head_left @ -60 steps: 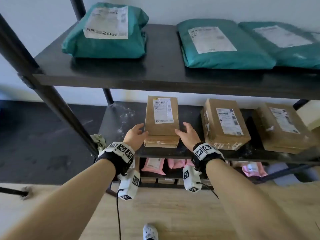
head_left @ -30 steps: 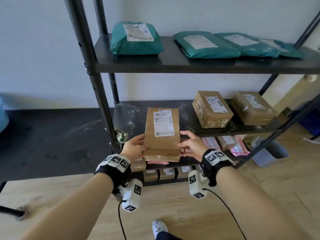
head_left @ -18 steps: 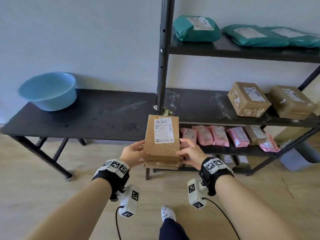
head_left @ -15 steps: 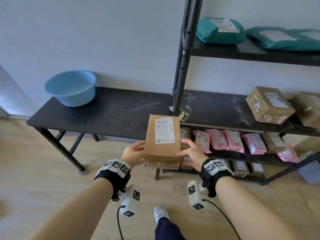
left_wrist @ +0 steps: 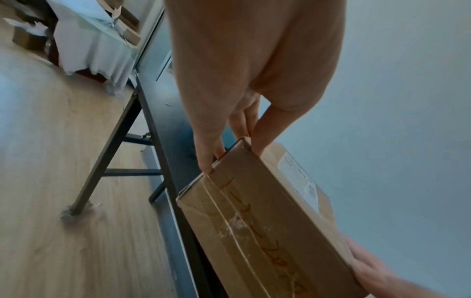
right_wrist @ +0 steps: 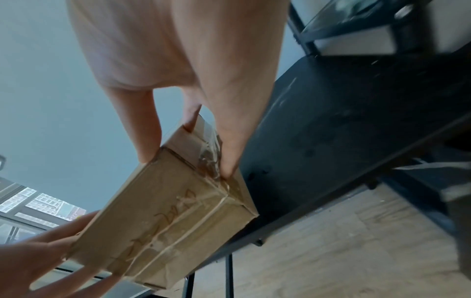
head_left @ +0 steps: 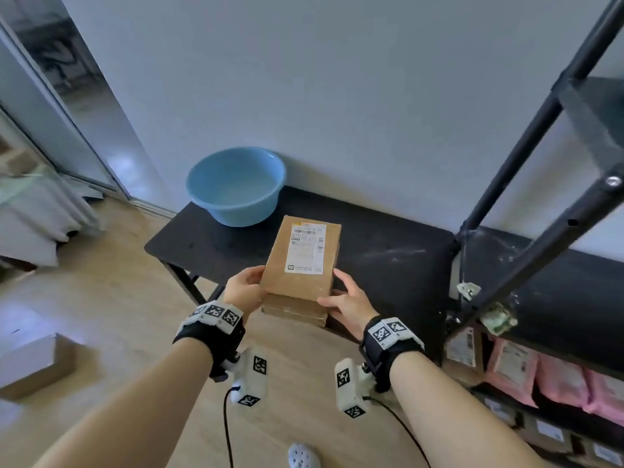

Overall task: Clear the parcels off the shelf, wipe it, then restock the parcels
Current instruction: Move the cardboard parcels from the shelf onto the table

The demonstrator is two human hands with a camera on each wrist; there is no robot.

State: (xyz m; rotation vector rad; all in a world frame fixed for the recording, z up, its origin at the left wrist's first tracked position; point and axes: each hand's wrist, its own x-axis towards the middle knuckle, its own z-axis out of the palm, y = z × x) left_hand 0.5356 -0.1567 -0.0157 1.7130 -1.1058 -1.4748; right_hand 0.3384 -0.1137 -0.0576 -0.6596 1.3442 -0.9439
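Above the near edge of the worktop (head_left: 388, 251), the parcel (head_left: 302, 261) hangs between both hands: the left hand (head_left: 244, 292) and right hand (head_left: 347, 300) each pinch a near corner, thumb on top, fingers beneath. Both grips sit at one end, so the far end could dip and the parcel slide out. Set down too close to the edge, it might tip to the floor; pushed too far, it could knock the basin (head_left: 236, 185).
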